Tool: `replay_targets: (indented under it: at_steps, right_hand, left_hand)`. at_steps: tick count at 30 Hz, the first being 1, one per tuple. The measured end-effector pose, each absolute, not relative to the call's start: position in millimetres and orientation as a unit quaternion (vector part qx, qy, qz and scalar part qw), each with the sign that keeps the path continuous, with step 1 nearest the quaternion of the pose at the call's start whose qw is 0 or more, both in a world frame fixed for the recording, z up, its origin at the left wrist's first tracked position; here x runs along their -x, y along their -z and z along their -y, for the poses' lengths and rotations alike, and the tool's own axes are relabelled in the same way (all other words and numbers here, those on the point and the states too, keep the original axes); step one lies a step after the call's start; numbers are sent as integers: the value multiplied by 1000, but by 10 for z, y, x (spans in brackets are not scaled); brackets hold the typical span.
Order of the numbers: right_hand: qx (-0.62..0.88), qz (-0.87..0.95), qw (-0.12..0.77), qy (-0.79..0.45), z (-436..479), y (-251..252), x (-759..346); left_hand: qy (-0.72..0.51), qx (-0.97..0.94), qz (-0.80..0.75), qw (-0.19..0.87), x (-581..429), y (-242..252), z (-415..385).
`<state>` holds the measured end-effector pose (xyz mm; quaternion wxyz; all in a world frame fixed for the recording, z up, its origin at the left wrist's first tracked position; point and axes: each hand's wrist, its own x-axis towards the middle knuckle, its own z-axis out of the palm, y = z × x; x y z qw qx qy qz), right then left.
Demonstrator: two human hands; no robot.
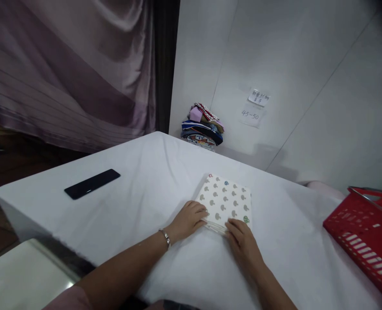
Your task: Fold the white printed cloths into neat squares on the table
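Observation:
A folded white cloth (223,198) with grey mushroom-like prints and a few coloured ones lies flat on the white-covered table (139,181). My left hand (188,218) grips its near left corner, fingers on top and thumb at the near edge. At the near edge, toward the right, my right hand (241,239) holds the cloth with its fingers on top; its thumb is hidden. Several folded layers show at the edge between my hands.
A black phone-like slab (92,184) lies on the table's left part. Past the far edge stands a pile of folded clothes (203,127) against the wall. A red basket (365,234) is at the right. A pale glossy surface (26,275) is at the lower left.

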<state>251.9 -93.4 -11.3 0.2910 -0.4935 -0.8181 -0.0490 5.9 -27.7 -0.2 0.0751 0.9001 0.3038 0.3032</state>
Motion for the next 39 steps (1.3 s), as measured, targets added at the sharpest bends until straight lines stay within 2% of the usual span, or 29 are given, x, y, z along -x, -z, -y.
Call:
replay_targets:
  at_steps: [14, 21, 39]
  right_hand:
    - [494, 817, 292, 57, 935, 120, -2412]
    - [499, 821, 270, 60, 957, 116, -2418]
    - [517, 802, 289, 75, 1052, 232, -2630]
  left_hand:
    - [-310, -900, -306, 37, -97, 46, 239]
    - [-308, -896, -315, 62, -34, 16, 279]
    - [-291, -877, -377, 60, 139, 71, 247]
